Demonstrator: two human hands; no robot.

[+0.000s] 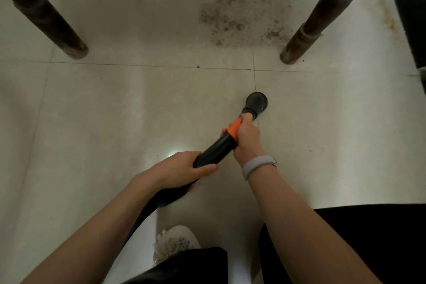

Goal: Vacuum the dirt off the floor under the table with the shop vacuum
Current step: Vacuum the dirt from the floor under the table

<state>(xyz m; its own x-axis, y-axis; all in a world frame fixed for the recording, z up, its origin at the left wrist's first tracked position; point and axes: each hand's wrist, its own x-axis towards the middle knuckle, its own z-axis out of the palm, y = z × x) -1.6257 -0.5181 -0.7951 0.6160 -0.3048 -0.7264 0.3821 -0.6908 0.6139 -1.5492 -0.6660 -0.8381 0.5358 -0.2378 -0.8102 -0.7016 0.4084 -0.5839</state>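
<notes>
Black hose wand point(214, 152) with an orange collar point(234, 130) runs diagonally across view. I log both grips closed on it: right hand point(247, 137) wraps the collar end, left hand point(184, 168) wraps the rear of the wand. Round nozzle point(256, 101) sits on the pale tiled floor point(115, 110), near a grout joint. Dirt patch point(239, 19) lies well apart beyond it, between two dark turned bench legs point(327, 14), closer to the right one. Grey wristband point(258, 166) on right wrist. No containers seen.
</notes>
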